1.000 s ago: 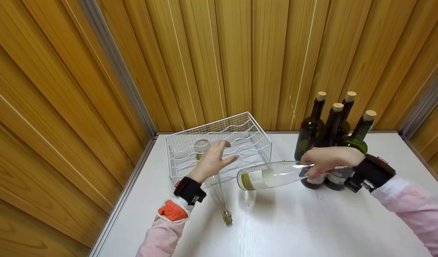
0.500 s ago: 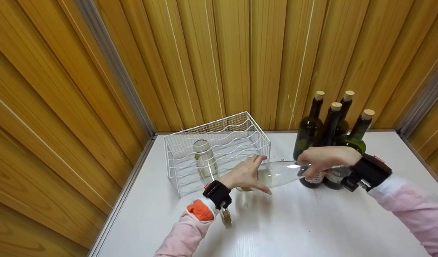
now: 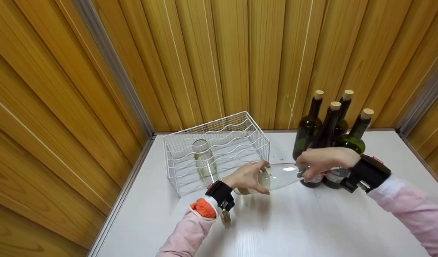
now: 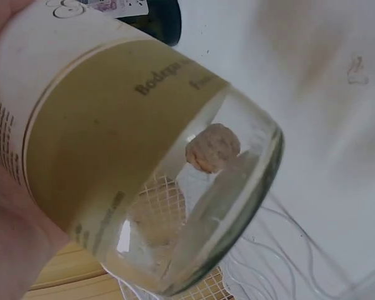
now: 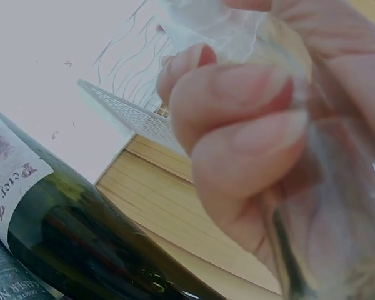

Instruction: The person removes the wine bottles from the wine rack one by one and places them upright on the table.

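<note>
A clear glass wine bottle [image 3: 285, 175] lies nearly level above the white table, its base toward the left. My left hand [image 3: 248, 178] grips the body near the base, thumb on the near side. My right hand [image 3: 324, 160] holds the bottle's neck with curled fingers. In the left wrist view the bottle's olive and white label [image 4: 112, 125] and thick base fill much of the picture. Just behind my left hand stands a white wire rack [image 3: 261, 140]. Another clear bottle [image 3: 206, 162] lies in it, its neck partly hidden by my left wrist and its corked end [image 3: 226, 219] sticking out in front.
Several dark corked bottles stand upright behind my right hand, among them a green one [image 3: 352, 142]. One labelled green bottle [image 5: 81, 231] is close by in the right wrist view. Wood-patterned panels [image 3: 268, 64] enclose the table [image 3: 304, 228] at the back and sides.
My left hand has moved right, from above the rack to the clear bottle's body, and now grips it. My right hand has barely moved and still holds the neck.
</note>
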A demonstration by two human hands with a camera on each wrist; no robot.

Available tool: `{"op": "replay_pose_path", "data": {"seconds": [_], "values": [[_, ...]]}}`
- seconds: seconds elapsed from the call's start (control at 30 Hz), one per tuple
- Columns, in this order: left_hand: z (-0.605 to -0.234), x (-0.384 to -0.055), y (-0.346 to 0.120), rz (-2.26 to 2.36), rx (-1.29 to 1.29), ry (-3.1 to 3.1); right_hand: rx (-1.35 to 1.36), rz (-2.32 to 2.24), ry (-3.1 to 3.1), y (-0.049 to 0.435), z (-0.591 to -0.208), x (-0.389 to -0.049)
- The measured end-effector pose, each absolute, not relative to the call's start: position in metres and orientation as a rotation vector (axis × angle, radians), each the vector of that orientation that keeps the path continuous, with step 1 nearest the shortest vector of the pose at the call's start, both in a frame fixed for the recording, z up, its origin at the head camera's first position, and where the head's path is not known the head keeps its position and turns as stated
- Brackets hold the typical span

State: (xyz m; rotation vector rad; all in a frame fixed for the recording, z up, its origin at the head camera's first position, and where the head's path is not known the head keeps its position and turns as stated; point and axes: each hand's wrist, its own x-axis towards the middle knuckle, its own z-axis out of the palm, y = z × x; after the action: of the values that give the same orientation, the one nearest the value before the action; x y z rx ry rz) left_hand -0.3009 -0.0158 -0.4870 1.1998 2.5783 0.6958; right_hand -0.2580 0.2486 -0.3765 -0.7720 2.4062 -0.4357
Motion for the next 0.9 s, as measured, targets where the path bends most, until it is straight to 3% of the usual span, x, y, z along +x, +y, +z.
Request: {"op": "replay_pose_path", "data": {"seconds": [0.67,0.9], "values": [[-0.487,-0.301,-0.023,0.668,1.236,2.645,-0.714,-0.442,2.469,0.239,-0.376,-0.259],[-0.489,-0.301,-0.027,0.692,1.228,2.668,-0.89,-0.694,2.625,0.248,-0.355,-0.263]]}}
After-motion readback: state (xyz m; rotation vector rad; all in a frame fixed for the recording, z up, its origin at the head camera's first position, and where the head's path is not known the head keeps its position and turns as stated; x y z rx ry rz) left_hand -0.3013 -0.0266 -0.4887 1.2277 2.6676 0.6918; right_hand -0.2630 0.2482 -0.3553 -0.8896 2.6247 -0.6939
